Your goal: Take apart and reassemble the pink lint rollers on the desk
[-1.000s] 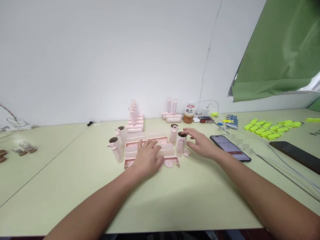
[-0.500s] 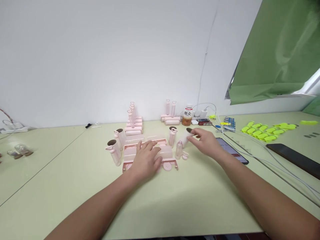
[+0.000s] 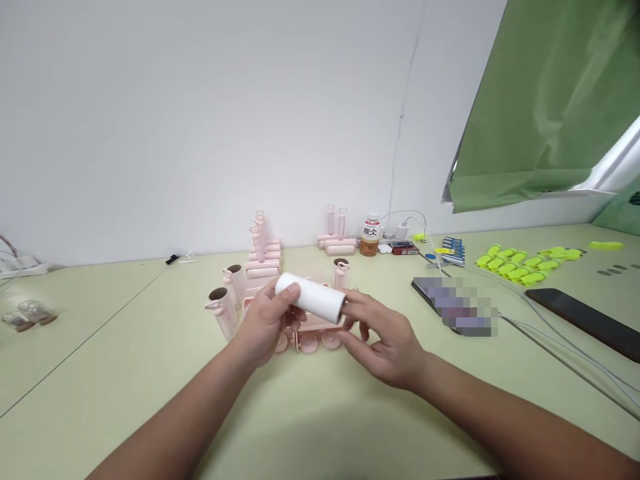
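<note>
A white sticky-paper lint roller roll (image 3: 315, 298) is held tilted above the table, its right end lower. My left hand (image 3: 265, 321) is closed round its left end, thumb on top. At the dark open right end, the fingers of my right hand (image 3: 383, 337) grip the rim; whether a fingertip goes inside cannot be told. Beneath the hands lie pink roller casings (image 3: 320, 327), mostly covered, with pink round end caps (image 3: 331, 340) in front. A thin pink part (image 3: 296, 339) shows below my left fingers. Pink handles with loops (image 3: 223, 320) lean against upright rolls (image 3: 219, 297) at left.
Pink lint rollers (image 3: 263, 267) stand by the wall, with more (image 3: 341, 247) near a brown-labelled bottle (image 3: 371, 235). Right are a phone (image 3: 453, 307), white cables (image 3: 540, 323), neon-yellow pieces (image 3: 510, 263) and a dark slab (image 3: 585, 320). Clear-wrapped items (image 3: 37, 312) lie far left.
My right hand has brought the white roll from the right side to the middle. My left hand has lifted off the casings and taken hold of the roll's left end.
</note>
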`<action>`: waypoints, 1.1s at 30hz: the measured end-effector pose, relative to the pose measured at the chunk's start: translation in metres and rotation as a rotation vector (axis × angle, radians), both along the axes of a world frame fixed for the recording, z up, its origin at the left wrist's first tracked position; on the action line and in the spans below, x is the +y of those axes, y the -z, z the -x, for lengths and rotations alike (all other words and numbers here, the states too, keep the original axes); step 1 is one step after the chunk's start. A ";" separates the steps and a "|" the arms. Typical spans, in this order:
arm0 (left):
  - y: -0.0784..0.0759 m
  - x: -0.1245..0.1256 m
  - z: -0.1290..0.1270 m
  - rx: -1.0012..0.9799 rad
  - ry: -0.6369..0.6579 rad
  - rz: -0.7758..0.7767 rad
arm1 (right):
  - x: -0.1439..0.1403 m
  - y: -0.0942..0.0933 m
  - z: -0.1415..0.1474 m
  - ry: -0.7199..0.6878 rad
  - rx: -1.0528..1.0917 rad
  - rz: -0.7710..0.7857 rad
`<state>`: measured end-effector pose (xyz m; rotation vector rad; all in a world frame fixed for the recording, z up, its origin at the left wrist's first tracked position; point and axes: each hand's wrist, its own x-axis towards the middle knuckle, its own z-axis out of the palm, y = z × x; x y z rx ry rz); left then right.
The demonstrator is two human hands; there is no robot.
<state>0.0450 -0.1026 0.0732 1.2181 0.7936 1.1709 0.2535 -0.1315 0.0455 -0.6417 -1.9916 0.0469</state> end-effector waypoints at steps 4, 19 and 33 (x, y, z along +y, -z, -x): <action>0.006 0.016 0.019 -0.067 -0.204 -0.013 | -0.001 0.002 0.001 0.151 -0.274 0.329; 0.039 0.028 0.015 0.084 -0.395 -0.161 | -0.001 0.012 0.011 0.135 -0.842 0.537; 0.037 0.014 0.016 0.498 -0.512 -0.775 | -0.001 0.015 0.009 -0.076 -0.536 0.535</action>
